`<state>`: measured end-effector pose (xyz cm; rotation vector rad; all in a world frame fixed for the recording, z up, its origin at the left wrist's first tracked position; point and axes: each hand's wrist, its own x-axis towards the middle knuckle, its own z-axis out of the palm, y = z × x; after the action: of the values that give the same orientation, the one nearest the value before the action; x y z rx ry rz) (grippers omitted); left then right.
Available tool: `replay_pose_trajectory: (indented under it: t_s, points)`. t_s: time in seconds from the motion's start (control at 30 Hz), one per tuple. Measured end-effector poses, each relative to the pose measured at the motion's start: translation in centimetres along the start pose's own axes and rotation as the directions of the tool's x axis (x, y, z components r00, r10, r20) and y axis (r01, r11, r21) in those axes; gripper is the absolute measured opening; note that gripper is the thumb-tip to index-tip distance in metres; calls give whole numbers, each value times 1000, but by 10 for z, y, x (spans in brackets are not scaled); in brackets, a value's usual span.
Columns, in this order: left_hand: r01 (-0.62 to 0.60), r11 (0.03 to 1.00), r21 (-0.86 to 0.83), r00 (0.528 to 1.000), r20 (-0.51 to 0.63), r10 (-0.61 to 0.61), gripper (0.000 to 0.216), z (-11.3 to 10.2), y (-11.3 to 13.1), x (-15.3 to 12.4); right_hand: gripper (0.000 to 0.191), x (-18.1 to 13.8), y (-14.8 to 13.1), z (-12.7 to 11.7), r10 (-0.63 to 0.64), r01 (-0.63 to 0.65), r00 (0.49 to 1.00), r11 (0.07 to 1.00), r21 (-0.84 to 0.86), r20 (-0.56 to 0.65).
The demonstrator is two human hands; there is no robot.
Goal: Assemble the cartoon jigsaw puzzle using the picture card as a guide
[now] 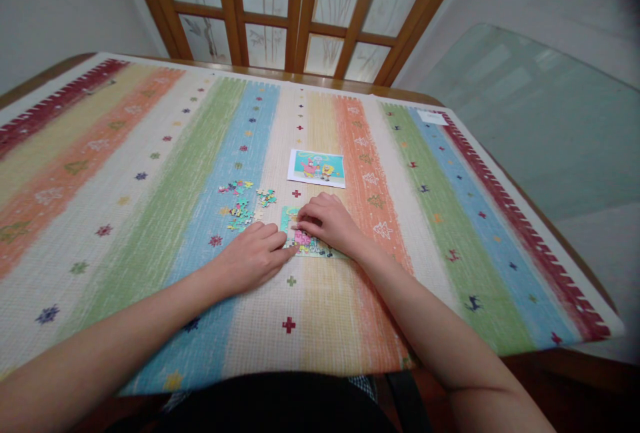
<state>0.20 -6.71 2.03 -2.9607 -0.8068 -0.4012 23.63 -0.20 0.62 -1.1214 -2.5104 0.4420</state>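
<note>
Puzzle (pixel 303 238) (part-built) under R hand (pixel 330 222), L hand (pixel 256 257) at edge, pcs (pixel 241 217) nearby.

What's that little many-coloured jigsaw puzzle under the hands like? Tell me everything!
The small, many-coloured, partly covered jigsaw puzzle looks like thin cardboard. It lies flat on the colourful striped tablecloth. Its left side is teal, a pink patch sits near the middle, and seams show between joined pieces. The bare left hand's fingertips seem to touch its lower left; the bare right hand hides its upper right, so I can't tell if it's finished.
</note>
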Motion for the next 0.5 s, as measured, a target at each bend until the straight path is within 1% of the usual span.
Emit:
replay_pose_trajectory:
  t_s: [0.17,0.23,0.4,0.5]
  points:
    - [27,998,-50,1000,-11,-27,25,-1,1,0,19,-6,3,-11,7,-7,999,1000,-5,-40]
    - [26,998,-53,1000,-14,-27,26,-1,1,0,20,-12,2,-18,2,-2,1000,1000,-2,-26]
    - [19,1000,-16,1000,-24,-19,27,2,2,-1,24,-30,-12,-34,-37,41,991,999,-26,129]
    - [15,1000,-6,1000,-18,-16,29,3,2,0,27,-34,-22,-37,-41,55,985,995,-80,165]
